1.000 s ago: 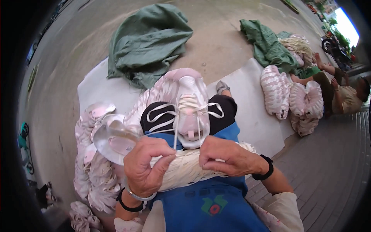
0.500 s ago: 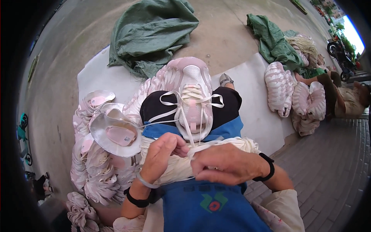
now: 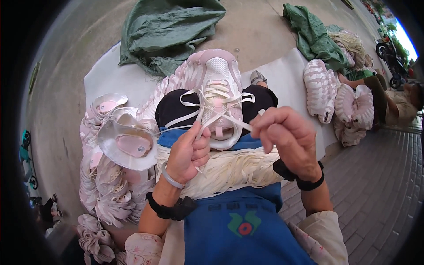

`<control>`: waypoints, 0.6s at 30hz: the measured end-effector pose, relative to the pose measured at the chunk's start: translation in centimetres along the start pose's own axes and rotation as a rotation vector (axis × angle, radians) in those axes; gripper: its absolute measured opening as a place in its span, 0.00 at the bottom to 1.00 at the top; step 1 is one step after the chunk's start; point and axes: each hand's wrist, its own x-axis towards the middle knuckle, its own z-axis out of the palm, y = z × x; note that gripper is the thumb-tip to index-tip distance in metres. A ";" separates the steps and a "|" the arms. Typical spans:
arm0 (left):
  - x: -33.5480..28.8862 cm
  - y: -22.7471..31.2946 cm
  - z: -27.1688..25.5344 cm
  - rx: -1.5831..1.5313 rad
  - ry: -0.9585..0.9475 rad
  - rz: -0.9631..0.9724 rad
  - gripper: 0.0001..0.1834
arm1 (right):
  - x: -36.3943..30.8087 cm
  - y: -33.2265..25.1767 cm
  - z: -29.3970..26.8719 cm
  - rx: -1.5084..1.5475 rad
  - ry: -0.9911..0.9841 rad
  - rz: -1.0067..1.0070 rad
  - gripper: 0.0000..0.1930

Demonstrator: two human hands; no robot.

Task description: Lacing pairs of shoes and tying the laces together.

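A pink and white sneaker upper (image 3: 217, 66) lies across my lap, toe pointing away, with a flat white shoelace (image 3: 235, 120) running through its eyelets. Thumb and fingers of my left hand (image 3: 191, 152) are closed on one lace end, just left of the heel opening. My right hand (image 3: 291, 137), slightly blurred, pinches the other end and draws it out to the right. The two lace ends cross over the tongue. More loops of lace hang off both sides of the upper. Between my hands and my blue apron (image 3: 238, 243) rests a thick bundle of cream laces (image 3: 240, 174).
Nested pink and white uppers (image 3: 110, 190) are heaped at my left, a silvery-lined one (image 3: 132, 145) on top. A white sheet (image 3: 287, 84) covers the ground ahead. Green sacks (image 3: 172, 31) lie beyond. At right, bundled uppers (image 3: 319, 90) sit beside another person (image 3: 399, 112).
My hands have moved apart and up toward the upper. The left now grips one lace end, while the right has pulled the other out rightward.
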 end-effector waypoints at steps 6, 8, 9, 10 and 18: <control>-4.2 3.3 -2.5 0.317 0.266 0.316 0.12 | -0.5 0.5 -4.4 0.274 -0.050 0.113 0.14; -4.8 3.6 -4.3 0.421 0.324 0.297 0.13 | -0.1 0.8 -4.7 0.093 -0.016 0.152 0.15; -5.1 3.8 -4.9 0.528 0.374 0.276 0.13 | 0.2 0.8 -4.7 -0.092 0.022 0.184 0.15; -5.5 3.9 -5.2 0.526 0.377 0.277 0.13 | 0.4 0.8 -4.7 -0.278 0.059 0.214 0.16; -7.3 5.5 -5.7 0.347 0.280 0.614 0.17 | 0.2 -1.2 -7.1 -0.012 0.072 0.185 0.14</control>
